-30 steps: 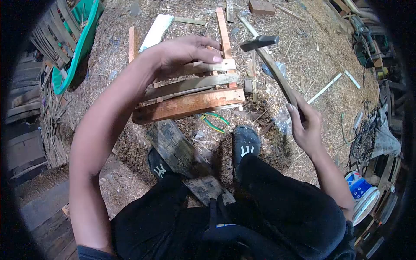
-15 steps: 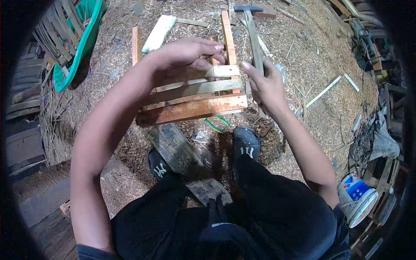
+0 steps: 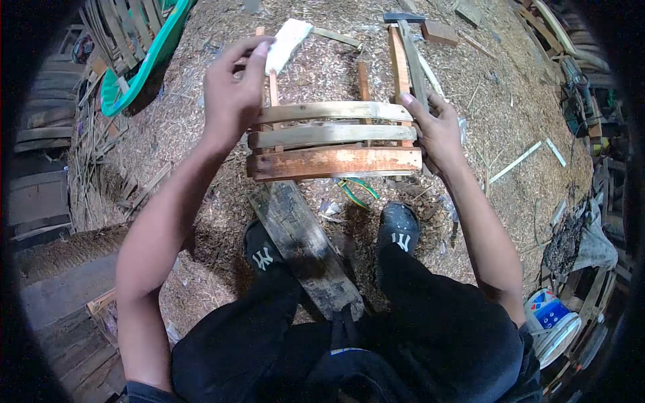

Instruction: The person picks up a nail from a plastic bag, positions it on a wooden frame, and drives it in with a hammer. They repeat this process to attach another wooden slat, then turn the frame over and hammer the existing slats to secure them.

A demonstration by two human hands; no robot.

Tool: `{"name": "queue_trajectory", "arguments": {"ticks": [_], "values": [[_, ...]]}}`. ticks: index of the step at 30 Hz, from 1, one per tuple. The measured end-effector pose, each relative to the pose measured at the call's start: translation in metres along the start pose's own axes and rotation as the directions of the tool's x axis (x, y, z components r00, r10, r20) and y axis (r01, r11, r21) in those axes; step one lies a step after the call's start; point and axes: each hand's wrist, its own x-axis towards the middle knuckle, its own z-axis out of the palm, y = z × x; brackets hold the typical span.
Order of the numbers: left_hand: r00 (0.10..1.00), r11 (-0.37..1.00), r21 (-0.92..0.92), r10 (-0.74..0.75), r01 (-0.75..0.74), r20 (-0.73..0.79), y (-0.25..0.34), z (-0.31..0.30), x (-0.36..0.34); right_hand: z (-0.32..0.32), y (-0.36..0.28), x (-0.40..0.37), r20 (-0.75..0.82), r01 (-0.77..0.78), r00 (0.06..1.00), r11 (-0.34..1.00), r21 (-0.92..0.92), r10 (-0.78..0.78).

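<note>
A frame of wooden slats [image 3: 334, 162] stands on the sawdust floor in front of my feet. It has three crosswise slats and thin uprights. My left hand [image 3: 233, 94] grips the frame's left upright near its top. My right hand [image 3: 438, 131] is at the frame's right end and is closed on the handle of a hammer [image 3: 411, 57]. The handle runs away from me along the right upright, with the dark head at the far end. My right fingers also press against the slat ends.
A dark plank [image 3: 302, 242] runs from under the frame back between my shoes. Green-handled pliers [image 3: 356, 189] lie below the frame. A green plastic chair [image 3: 144, 64] is far left, a white scrap [image 3: 287, 37] and a wood block [image 3: 440, 31] beyond, a bucket [image 3: 552, 321] lower right.
My right hand brought the hammer in from the right to the frame's right end. My left hand shifted from the top slat to the left upright, and the frame now sits square to me.
</note>
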Motion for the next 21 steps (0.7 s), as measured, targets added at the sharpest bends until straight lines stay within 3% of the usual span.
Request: {"name": "queue_trajectory", "arguments": {"ticks": [2,3,4,5,6,14,16,21], "values": [[0.967,0.974,0.223,0.029,0.029,-0.253,-0.021,-0.005,-0.012,-0.005,0.007,0.001,0.002,0.015,1.0,0.999,-0.031,-0.015],[0.966,0.973,0.227,0.027,0.033,-0.258,-0.023,-0.007,-0.016,-0.001,0.005,0.0,0.0,0.032,0.999,0.997,-0.064,-0.032],[0.948,0.955,-0.047,-0.296,0.292,-0.118,-0.026,-0.007,-0.019,0.005,-0.006,-0.009,-0.01,-0.018,1.0,0.999,-0.046,0.018],[0.833,0.79,-0.271,-0.545,0.55,0.1,-0.029,-0.007,-0.021,0.005,-0.006,-0.01,-0.001,-0.017,1.0,0.999,-0.048,0.017],[0.707,0.631,-0.336,-0.678,0.7,0.199,-0.005,-0.005,-0.029,0.0,-0.006,-0.01,0.027,-0.029,0.999,0.995,-0.099,0.031],[0.746,0.628,-0.44,-0.644,0.643,0.171,-0.004,0.01,-0.053,-0.002,0.0,-0.017,0.023,0.078,0.997,0.981,-0.177,-0.075],[0.786,0.703,-0.4,-0.614,0.588,0.077,0.006,0.007,-0.055,-0.001,-0.004,-0.021,0.015,0.08,0.997,0.984,-0.162,-0.079],[0.855,0.752,-0.448,-0.515,0.483,0.057,-0.008,0.006,-0.048,0.009,-0.02,-0.022,0.014,0.089,0.996,0.981,-0.171,-0.088]]}}
